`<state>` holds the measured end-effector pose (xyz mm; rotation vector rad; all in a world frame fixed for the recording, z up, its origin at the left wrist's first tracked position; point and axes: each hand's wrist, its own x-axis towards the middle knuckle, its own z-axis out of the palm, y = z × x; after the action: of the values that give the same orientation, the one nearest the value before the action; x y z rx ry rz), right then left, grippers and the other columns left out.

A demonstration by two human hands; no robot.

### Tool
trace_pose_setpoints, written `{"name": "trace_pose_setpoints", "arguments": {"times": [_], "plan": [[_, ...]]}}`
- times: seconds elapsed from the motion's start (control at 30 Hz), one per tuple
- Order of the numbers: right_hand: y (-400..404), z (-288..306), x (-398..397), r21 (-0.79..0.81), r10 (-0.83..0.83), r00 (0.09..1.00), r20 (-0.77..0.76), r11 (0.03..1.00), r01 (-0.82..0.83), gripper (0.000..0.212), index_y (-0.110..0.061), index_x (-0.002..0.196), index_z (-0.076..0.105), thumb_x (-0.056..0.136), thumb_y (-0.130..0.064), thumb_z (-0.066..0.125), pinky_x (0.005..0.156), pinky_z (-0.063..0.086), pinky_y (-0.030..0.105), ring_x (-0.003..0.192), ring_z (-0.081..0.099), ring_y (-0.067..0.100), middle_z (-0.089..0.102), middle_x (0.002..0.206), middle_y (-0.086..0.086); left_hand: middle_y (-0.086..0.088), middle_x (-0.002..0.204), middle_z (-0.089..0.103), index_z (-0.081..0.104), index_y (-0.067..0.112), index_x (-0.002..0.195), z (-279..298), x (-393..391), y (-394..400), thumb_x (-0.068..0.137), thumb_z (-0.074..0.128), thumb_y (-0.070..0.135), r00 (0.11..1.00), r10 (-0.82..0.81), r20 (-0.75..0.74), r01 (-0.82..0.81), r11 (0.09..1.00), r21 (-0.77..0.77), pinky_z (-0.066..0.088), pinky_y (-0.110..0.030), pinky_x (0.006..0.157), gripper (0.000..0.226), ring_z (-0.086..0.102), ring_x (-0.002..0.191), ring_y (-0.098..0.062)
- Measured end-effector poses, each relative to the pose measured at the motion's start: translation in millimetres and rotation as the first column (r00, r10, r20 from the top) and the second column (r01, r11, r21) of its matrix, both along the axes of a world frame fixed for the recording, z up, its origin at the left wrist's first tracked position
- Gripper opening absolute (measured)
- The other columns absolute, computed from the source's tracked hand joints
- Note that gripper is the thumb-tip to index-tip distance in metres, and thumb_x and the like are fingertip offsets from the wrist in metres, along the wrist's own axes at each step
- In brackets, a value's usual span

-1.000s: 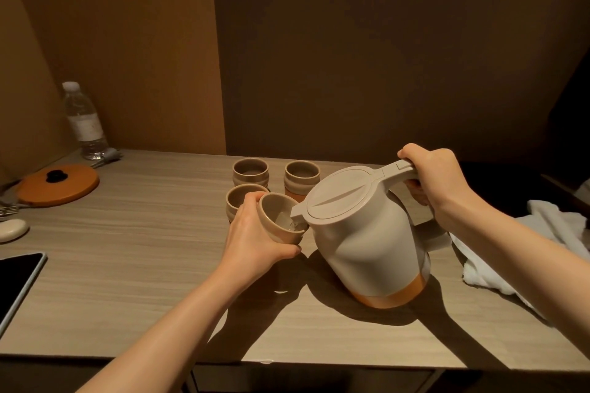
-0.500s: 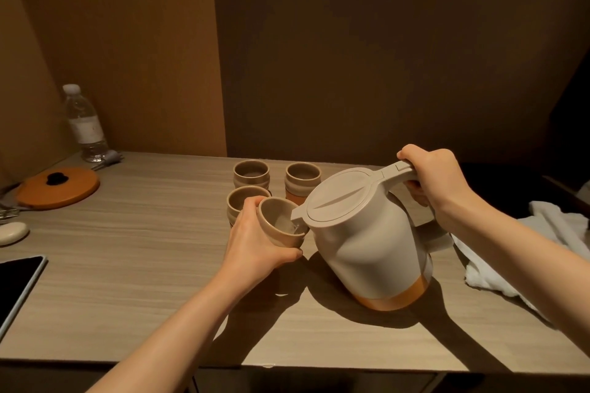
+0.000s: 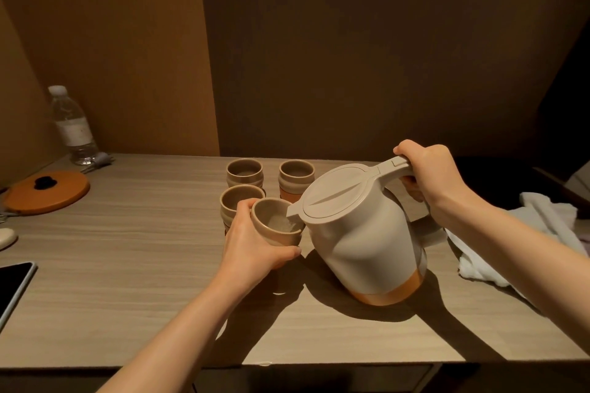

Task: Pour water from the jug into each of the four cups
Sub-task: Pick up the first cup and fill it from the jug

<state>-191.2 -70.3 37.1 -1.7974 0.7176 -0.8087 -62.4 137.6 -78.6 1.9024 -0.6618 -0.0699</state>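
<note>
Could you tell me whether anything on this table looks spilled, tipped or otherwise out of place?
Nothing looks spilled. The jug leans toward the cup, but only because the right hand tips it to pour while the left hand holds that cup tilted at the spout. The three other cups stand upright.

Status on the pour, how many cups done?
Done: none that shows. In hand: left hand holds a cup at the tilted jug, gripped by the right hand; water shows inside. Left: three cups on the table, contents unclear.
</note>
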Motion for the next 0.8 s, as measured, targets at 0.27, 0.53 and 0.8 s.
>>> {"name": "trace_pose_setpoints", "arguments": {"times": [0.27,0.53,0.8], "plan": [[-12,-11,-14,0.083,-0.025,0.996,0.091,0.996,0.017,0.04,-0.012,0.05,0.045,0.088,-0.024,0.052,0.034,0.026,0.017,0.03,0.034,0.003,0.039,0.037,-0.007,0.01,0.118,0.051,0.037,0.027,0.129,0,-9,-8,0.043,0.095,0.029,0.999,-0.016,-0.046,0.013,0.998,-0.066,0.049,-0.036,0.097,0.104,0.051,0.114,-0.013],[-25,-25,-30,0.155,-0.1,0.985,0.139,0.985,0.078,0.041,-0.013,0.048,0.044,0.086,-0.024,0.051,0.04,0.022,0.024,0.034,0.03,0.008,0.036,0.037,-0.005,0.016,0.113,0.051,0.035,0.033,0.124,-2,-23,-22,0.046,0.096,0.023,0.996,-0.032,-0.088,0.019,0.988,-0.153,0.048,-0.031,0.096,0.1,0.051,0.112,-0.009],[-34,-40,-40,0.217,-0.183,0.968,0.17,0.965,0.145,0.04,-0.012,0.052,0.046,0.088,-0.029,0.049,0.044,0.024,0.027,0.041,0.031,0.01,0.038,0.042,-0.002,0.016,0.112,0.05,0.033,0.033,0.129,-7,-25,-43,0.049,0.095,0.026,0.995,0.012,-0.101,-0.033,0.978,-0.206,0.045,-0.025,0.091,0.101,0.049,0.111,-0.008]]}}
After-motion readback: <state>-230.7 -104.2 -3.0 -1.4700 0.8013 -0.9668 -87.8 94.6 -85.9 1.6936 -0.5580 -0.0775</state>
